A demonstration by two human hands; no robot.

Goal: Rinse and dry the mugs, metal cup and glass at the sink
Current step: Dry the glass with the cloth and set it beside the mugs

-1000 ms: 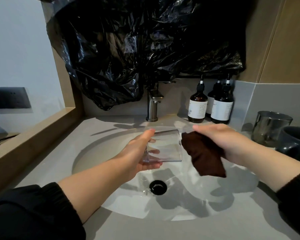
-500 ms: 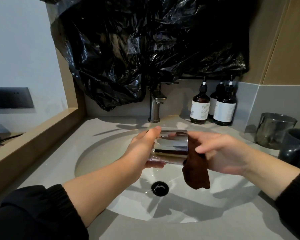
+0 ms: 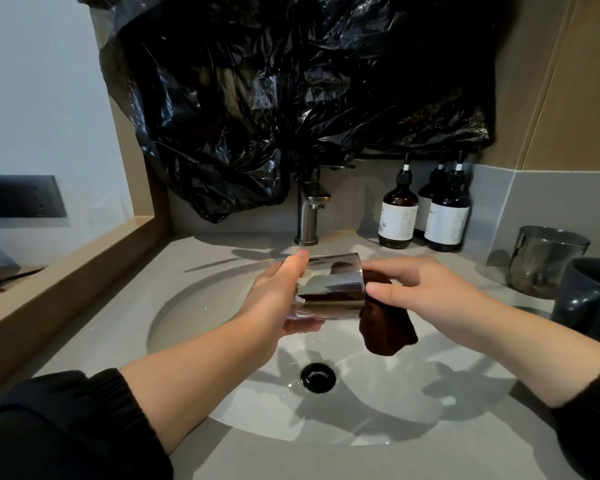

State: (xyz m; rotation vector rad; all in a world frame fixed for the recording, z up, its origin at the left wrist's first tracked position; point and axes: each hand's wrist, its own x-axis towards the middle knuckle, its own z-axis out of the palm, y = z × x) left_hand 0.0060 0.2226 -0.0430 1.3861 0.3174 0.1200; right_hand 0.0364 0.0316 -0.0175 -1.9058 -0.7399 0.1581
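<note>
Clear cylindrical glass tumbler (image 3: 329, 287): held on its side over white oval sink basin (image 3: 191, 320), mouth rightward, likely so dark brown cloth (image 3: 385, 329) can enter. Left hand (image 3: 277, 301) curled round base; right hand (image 3: 430, 294) pinches cloth at rim. Cloth's inner reach hard to judge; 1 dark mug (image 3: 593, 299) cropped right.

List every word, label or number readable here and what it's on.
Left pump bottle, white label: print too small to read.
Right pump bottle, white label: print too blurred to read.
Middle pump bottle: label mostly hidden.
No other text shows.
</note>
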